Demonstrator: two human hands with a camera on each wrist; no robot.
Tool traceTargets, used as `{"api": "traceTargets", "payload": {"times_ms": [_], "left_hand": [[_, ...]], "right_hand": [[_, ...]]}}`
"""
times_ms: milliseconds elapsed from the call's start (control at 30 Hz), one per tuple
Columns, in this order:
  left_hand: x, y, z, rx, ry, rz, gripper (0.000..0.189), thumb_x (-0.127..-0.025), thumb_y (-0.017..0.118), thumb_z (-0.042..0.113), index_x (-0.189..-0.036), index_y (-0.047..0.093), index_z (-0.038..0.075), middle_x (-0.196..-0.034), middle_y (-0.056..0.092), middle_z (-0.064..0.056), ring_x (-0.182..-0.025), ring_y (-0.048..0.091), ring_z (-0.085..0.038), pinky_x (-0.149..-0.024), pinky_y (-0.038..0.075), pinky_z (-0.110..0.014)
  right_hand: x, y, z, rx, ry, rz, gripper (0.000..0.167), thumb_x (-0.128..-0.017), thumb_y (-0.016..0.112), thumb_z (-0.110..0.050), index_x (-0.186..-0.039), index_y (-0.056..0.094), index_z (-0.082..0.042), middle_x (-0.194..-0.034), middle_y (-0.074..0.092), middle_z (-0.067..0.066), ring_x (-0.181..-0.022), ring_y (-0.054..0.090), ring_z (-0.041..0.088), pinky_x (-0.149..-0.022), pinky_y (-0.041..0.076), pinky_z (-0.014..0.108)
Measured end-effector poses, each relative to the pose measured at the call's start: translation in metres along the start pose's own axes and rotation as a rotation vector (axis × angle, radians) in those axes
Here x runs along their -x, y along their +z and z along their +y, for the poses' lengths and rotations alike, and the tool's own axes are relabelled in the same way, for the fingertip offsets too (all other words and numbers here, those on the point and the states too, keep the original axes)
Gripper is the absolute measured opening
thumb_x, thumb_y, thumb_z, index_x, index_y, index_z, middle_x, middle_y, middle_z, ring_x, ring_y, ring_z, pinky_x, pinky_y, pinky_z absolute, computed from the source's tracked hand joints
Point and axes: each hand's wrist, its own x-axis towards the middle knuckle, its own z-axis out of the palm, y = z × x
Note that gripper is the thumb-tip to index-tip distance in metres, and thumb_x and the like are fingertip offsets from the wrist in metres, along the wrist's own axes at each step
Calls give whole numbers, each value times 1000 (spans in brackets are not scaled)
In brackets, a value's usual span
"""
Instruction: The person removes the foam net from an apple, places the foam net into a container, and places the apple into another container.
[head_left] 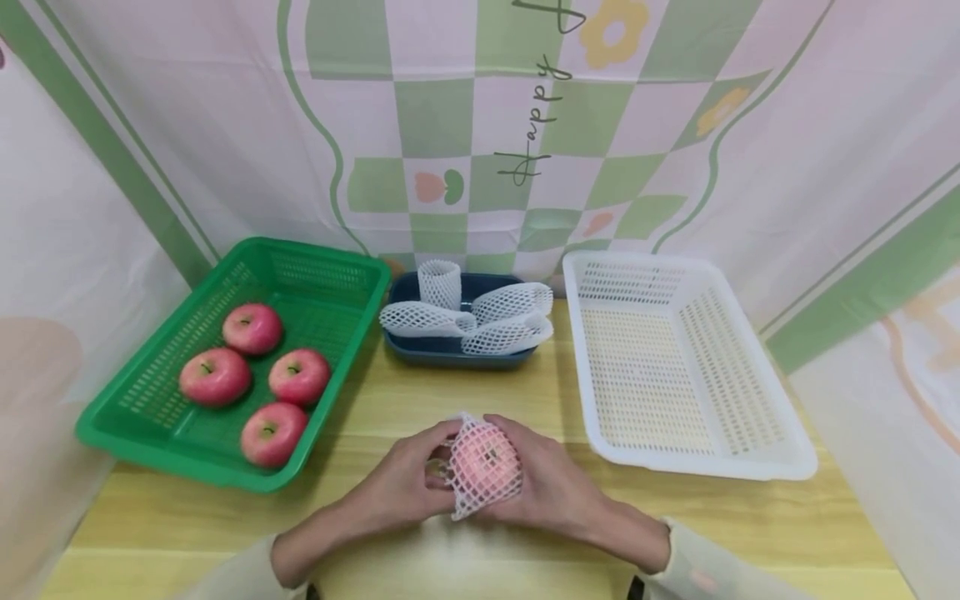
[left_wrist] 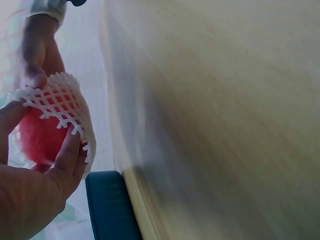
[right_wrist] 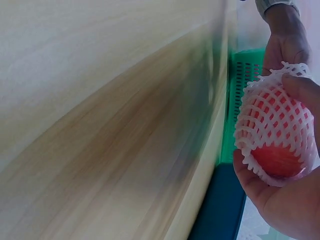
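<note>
Between both hands, above the table's front middle, is a red apple (head_left: 491,458) inside a white foam net sleeve (head_left: 467,498). My left hand (head_left: 408,477) pinches the net's edge on the left side, its thumb and fingers curled at the mesh. From the right, my right hand (head_left: 551,483) curls round the netted apple. In the left wrist view, the net (left_wrist: 62,100) covers part of the apple (left_wrist: 42,135), with bare red skin below its ragged edge. The right wrist view shows the mesh (right_wrist: 272,110) stretched over most of the fruit, with an uncovered red patch (right_wrist: 277,161).
A green basket (head_left: 217,477) at left holds several bare apples (head_left: 216,377). Behind the hands, a dark blue tray (head_left: 457,360) carries several foam nets (head_left: 510,333). At right stands a white basket (head_left: 697,465). A printed cloth (head_left: 435,117) hangs behind the wooden table (head_left: 375,400).
</note>
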Motion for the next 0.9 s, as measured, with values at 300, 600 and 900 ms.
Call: {"api": "traceTargets", "payload": {"times_ms": [300,600,900], "left_hand": [[-5,9,-1,-214,17,54,91,-76,84,1,-157,44,6,-135,63,-6,-106,61,-14,-89,57,-26],[-3,10,0,-211,3,66,92,-76,85,7,-158,43,5,-152,56,-12,-136,56,-26,-117,46,-45],[0,2,4,-238,60,81,90,-72,90,14,-153,51,7,-139,63,-7,-123,61,-21,-110,51,-36]], "right_hand": [[-3,1,-4,-48,-6,-6,107,-71,99,-43,-156,45,-4,-144,65,11,-127,66,24,-107,55,43],[-5,0,-6,-64,-31,-23,105,-73,94,-56,-155,48,-12,-143,66,3,-126,66,19,-106,55,39],[-7,-3,-5,-59,-50,-64,105,-68,100,-44,-154,50,-12,-139,69,3,-121,68,17,-105,56,37]]}}
